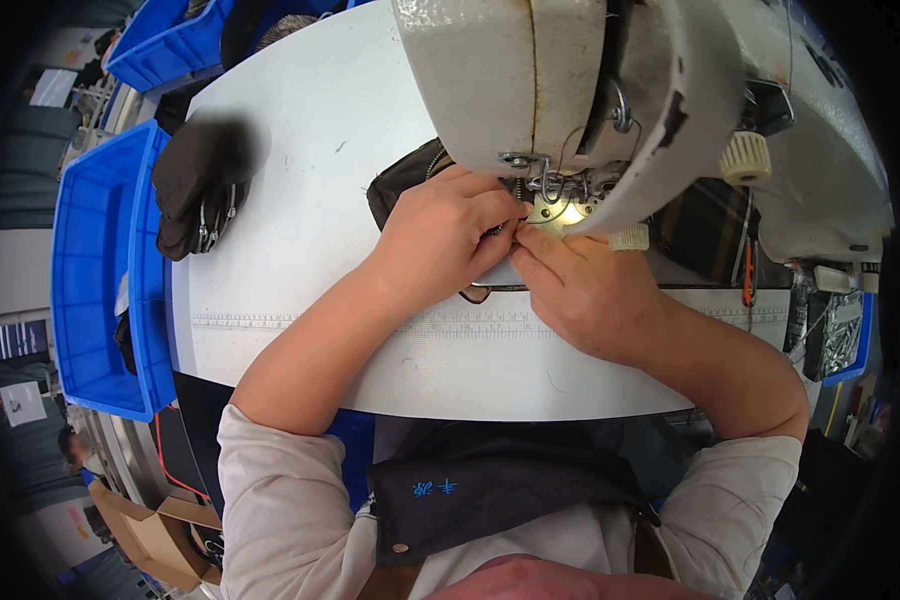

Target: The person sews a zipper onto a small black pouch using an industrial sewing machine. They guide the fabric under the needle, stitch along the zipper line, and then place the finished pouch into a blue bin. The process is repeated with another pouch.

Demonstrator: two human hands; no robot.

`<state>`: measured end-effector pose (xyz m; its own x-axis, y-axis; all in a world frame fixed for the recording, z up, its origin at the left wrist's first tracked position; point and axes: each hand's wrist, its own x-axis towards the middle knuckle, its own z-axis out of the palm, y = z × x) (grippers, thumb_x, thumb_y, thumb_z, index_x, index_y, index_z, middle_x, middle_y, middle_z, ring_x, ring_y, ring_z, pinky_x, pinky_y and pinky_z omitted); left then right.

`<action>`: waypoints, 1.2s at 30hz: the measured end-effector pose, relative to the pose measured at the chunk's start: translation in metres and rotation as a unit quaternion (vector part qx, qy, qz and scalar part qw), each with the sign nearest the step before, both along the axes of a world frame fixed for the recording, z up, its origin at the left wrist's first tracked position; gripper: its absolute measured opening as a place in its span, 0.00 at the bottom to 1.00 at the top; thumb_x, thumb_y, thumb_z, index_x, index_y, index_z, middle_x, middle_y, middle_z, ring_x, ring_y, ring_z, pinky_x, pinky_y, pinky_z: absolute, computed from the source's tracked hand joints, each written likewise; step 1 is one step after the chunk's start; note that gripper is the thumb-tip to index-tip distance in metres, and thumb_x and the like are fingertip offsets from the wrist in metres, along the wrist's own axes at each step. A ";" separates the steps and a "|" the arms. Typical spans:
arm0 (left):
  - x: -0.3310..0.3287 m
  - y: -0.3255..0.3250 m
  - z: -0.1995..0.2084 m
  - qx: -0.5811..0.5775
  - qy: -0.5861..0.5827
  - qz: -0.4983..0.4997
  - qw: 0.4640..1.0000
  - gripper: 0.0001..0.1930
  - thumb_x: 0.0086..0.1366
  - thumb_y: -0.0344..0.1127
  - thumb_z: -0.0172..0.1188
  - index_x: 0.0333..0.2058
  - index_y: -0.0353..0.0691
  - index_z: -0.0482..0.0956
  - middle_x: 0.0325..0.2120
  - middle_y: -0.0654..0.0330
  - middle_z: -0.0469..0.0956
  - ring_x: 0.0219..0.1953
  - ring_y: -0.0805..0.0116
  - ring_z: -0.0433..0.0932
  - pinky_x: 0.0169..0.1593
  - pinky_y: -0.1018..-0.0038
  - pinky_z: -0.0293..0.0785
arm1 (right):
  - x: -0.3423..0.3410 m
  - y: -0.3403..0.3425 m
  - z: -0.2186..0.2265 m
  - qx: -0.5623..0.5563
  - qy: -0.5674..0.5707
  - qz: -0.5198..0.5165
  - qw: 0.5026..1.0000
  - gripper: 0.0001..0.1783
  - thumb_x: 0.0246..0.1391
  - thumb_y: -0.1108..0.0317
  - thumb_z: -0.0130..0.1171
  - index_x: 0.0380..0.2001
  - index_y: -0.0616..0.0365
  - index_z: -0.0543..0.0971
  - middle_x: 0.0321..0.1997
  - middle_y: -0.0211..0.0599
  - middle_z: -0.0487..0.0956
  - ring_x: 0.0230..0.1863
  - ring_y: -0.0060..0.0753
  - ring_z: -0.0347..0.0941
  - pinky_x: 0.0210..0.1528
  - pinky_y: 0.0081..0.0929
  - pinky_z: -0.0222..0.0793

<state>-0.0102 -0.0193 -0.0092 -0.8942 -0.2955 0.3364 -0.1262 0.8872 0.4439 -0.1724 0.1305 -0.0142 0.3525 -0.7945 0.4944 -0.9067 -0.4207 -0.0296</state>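
Note:
A dark fabric piece with a metal zipper (pixel 402 186) lies at the sewing machine (pixel 480 85), partly covered by my hands. My left hand (pixel 448 230) is closed on it, thumb and fingers pinched just left of the lit needle plate (pixel 560 213). Right beside the left fingertips, my right hand (pixel 590 290) has its fingers pressed together at the fabric's edge, in front of the presser foot. The exact pinch of the right thumb is hidden. A small brown-edged loop (pixel 476 294) pokes out below the left hand.
A dark zippered bundle (pixel 195 185) sits at the table's left. Blue bins (pixel 105 290) stand beyond that edge. Right of the machine's needle area lie a dark striped piece (pixel 705 235) and an orange-handled tool (pixel 748 272). A printed ruler strip (pixel 370 322) crosses the white table.

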 end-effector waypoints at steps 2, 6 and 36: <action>0.000 -0.001 0.000 -0.003 -0.003 0.000 1.000 0.09 0.55 0.30 0.68 0.37 0.41 0.88 0.34 0.61 0.84 0.42 0.57 0.83 0.42 0.64 0.81 | 0.001 0.000 -0.001 -0.002 0.002 -0.001 1.000 0.14 0.41 0.70 0.63 0.34 0.63 0.80 0.37 0.39 0.78 0.34 0.33 0.78 0.32 0.30 0.75; 0.001 -0.003 -0.001 0.000 0.011 -0.010 1.000 0.10 0.55 0.31 0.69 0.37 0.41 0.88 0.34 0.61 0.84 0.42 0.58 0.83 0.42 0.65 0.81 | 0.001 -0.001 -0.003 -0.012 0.001 0.000 1.000 0.14 0.41 0.69 0.63 0.34 0.63 0.80 0.37 0.39 0.78 0.34 0.33 0.78 0.33 0.31 0.75; -0.002 0.004 0.006 -0.022 -0.019 -0.002 1.000 0.11 0.58 0.34 0.66 0.39 0.38 0.86 0.34 0.58 0.82 0.39 0.55 0.83 0.39 0.62 0.81 | -0.001 0.001 0.000 -0.007 0.049 -0.019 0.999 0.17 0.42 0.70 0.62 0.37 0.66 0.82 0.42 0.43 0.80 0.36 0.34 0.79 0.34 0.31 0.76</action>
